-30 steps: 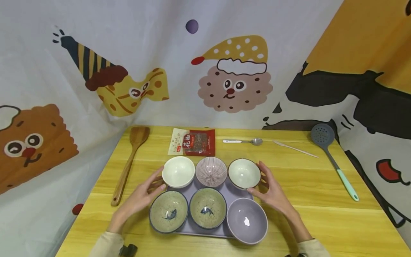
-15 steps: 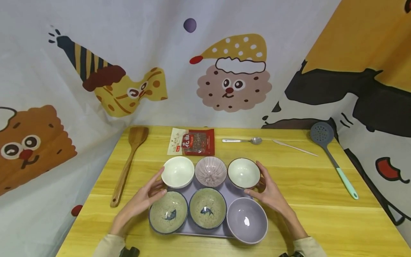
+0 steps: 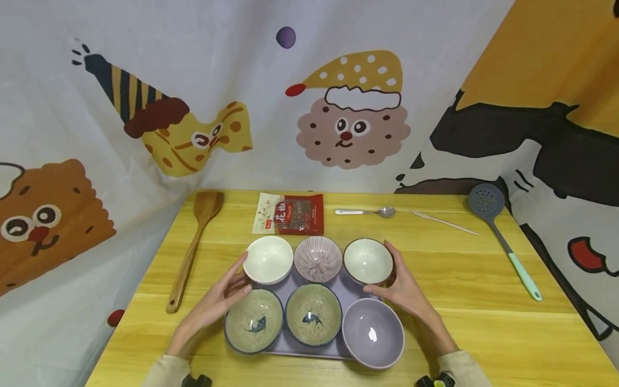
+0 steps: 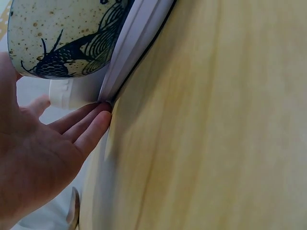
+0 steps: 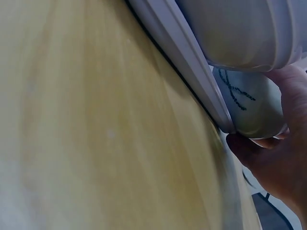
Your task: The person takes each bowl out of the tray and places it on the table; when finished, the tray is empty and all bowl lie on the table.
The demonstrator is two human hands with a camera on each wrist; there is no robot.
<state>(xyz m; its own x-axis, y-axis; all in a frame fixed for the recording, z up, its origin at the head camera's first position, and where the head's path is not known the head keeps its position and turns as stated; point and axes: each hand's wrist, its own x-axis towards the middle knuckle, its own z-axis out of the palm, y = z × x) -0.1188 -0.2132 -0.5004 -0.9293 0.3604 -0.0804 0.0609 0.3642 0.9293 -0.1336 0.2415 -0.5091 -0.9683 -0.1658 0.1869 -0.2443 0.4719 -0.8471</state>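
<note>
On a lavender tray (image 3: 314,350) stand two rows of bowls. The far row has a white bowl (image 3: 268,260), a purple-striped bowl (image 3: 317,259) and a brown-rimmed white bowl (image 3: 368,262). Two green fish-pattern bowls (image 3: 253,320) and a lavender bowl (image 3: 372,333) form the near row. My left hand (image 3: 213,298) lies beside the white bowl. In the left wrist view, its extended fingertips (image 4: 98,127) touch the tray's edge. My right hand (image 3: 406,287) curves around the brown-rimmed bowl, thumb in front. In the right wrist view, its lower fingers are near the tray's corner.
A wooden spatula (image 3: 193,252) lies left of the tray. Behind it are a red spice packet (image 3: 288,214), a spoon (image 3: 366,212) and a thin pale stick (image 3: 445,222). A grey slotted turner (image 3: 503,242) lies at the right, and a printed cloth hangs behind the table.
My right thumb has slid left along the front of the brown-rimmed bowl. The left hand has shifted slightly, staying beside the white bowl. The bowls and tray look unmoved.
</note>
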